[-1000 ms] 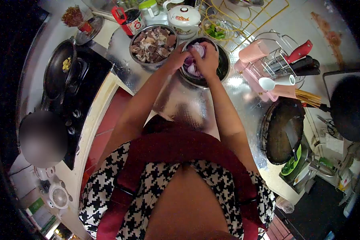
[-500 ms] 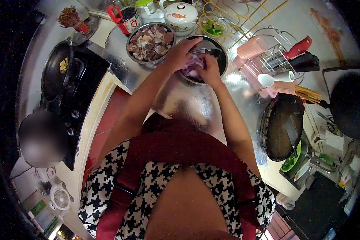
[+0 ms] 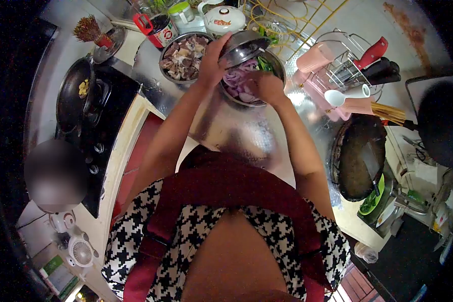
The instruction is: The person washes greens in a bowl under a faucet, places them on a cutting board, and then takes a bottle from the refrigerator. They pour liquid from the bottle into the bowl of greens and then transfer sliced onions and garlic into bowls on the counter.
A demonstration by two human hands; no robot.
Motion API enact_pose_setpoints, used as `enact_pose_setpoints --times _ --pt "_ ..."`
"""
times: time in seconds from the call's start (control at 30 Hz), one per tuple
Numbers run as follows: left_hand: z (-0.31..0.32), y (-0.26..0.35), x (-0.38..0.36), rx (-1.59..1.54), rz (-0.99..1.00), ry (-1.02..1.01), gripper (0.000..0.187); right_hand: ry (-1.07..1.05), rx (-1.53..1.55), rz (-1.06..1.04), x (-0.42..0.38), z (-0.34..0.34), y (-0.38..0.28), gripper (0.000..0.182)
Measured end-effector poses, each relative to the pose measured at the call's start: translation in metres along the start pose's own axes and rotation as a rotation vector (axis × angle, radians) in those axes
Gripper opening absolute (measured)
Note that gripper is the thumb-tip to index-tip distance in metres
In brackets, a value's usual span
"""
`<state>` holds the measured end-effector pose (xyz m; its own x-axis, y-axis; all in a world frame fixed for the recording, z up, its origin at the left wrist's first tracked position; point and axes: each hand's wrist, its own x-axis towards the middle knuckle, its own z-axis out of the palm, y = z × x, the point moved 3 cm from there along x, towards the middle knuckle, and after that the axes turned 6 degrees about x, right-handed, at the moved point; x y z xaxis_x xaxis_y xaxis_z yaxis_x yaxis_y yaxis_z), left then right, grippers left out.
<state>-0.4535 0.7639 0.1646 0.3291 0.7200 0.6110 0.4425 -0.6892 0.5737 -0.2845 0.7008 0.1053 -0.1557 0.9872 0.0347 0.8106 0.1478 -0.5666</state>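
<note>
My left hand (image 3: pixel 214 63) grips the rim of a small metal bowl (image 3: pixel 242 53), tipped on its side above a larger metal bowl (image 3: pixel 254 104). In the larger bowl lie sliced purple onions (image 3: pixel 237 79), with green vegetable pieces (image 3: pixel 262 63) behind them. My right hand (image 3: pixel 268 86) reaches down over the onions at the bowl's right side; its fingers are blurred and partly hidden. Just left of my left hand stands a metal bowl of raw meat chunks (image 3: pixel 186 56).
A black wok (image 3: pixel 69 108) holding yellow pieces sits on the stove at left. Behind the bowls are a white lidded pot (image 3: pixel 224 20) and a red-capped bottle (image 3: pixel 161 34). On the right are a wire knife rack (image 3: pixel 340 60) and a round chopping board (image 3: pixel 355 171) with a cleaver.
The small metal bowl has been raised and tipped by my left hand, which moved up and left. Green pieces and more onion now show in the larger bowl. My right hand stays over it.
</note>
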Motion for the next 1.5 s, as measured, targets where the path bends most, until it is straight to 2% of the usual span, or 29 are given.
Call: enact_pose_setpoints --times 0.07,0.1,0.2,0.3,0.4,0.5,0.63,0.73,0.77,0.87,0.9,1.0,1.03,1.13,1.2,1.27,1.33,1.37,1.47,1.5 --pt "-0.006 0.004 0.001 -0.027 -0.106 -0.033 0.072 0.146 0.093 0.017 0.003 -0.02 -0.011 0.02" --pt "-0.005 0.001 0.001 -0.029 -0.12 -0.014 0.072 0.361 0.116 0.003 0.012 -0.013 0.001 0.018" --pt "-0.003 -0.004 -0.001 -0.03 -0.149 0.028 0.072 0.589 0.043 -0.129 0.03 -0.002 0.016 0.018" --pt "-0.009 0.003 0.001 -0.031 -0.12 0.051 0.07 0.295 0.016 -0.105 0.037 0.016 0.023 0.018" --pt "-0.013 0.0 0.001 -0.052 -0.068 0.078 0.068 0.234 -0.085 -0.124 0.022 0.012 0.007 0.02" --pt "-0.015 0.0 0.002 -0.065 -0.072 0.079 0.067 0.506 0.109 0.042 0.018 -0.02 0.002 0.022" --pt "-0.015 0.017 -0.001 -0.067 -0.053 0.043 0.067 0.664 0.383 0.232 0.034 -0.04 0.0 0.027" --pt "-0.016 0.019 0.0 -0.089 -0.051 0.052 0.065 0.736 0.424 0.178 0.05 -0.035 0.016 0.026" --pt "-0.019 0.017 0.002 -0.118 -0.041 0.072 0.065 0.726 0.331 0.131 0.05 -0.031 0.019 0.023" --pt "-0.026 0.016 0.004 -0.147 -0.034 0.108 0.065 0.53 0.407 0.076 0.044 -0.014 0.028 0.019" --pt "-0.029 0.017 0.006 -0.147 -0.034 0.119 0.064 0.379 0.36 0.161 0.037 -0.017 0.021 0.017" --pt "-0.037 0.024 0.002 -0.154 -0.101 0.218 0.061 0.097 0.152 0.103 0.026 0.0 0.027 0.016" --pt "-0.036 0.009 -0.003 -0.103 -0.154 0.273 0.054 0.018 0.186 0.147 0.023 -0.001 0.027 0.022" --pt "-0.042 0.0 -0.037 -0.717 -0.847 0.349 0.046 0.098 0.143 0.01 -0.001 -0.02 -0.008 0.026" --pt "-0.06 -0.002 -0.06 0.051 -0.664 0.015 0.04 0.061 0.061 -0.067 -0.001 0.003 -0.009 0.032" --pt "-0.063 -0.007 -0.074 -0.017 -0.724 0.034 0.036 0.06 0.038 -0.1 -0.002 0.026 -0.001 0.035" --pt "-0.058 -0.011 -0.078 -0.933 -0.995 0.433 0.031 0.098 0.063 -0.108 0.008 0.02 -0.012 0.036" --pt "-0.062 -0.006 -0.083 -0.931 -0.972 0.473 0.03 0.112 0.183 0.012 0.004 0.012 -0.01 0.036" --pt "-0.079 -0.008 -0.094 -0.864 -0.957 0.366 0.03 0.118 0.282 -0.027 0.008 0.011 0.006 0.033" --pt "-0.083 -0.007 -0.101 -0.91 -0.998 0.378 0.029 0.058 0.193 0.006 0.007 0.013 0.011 0.031"
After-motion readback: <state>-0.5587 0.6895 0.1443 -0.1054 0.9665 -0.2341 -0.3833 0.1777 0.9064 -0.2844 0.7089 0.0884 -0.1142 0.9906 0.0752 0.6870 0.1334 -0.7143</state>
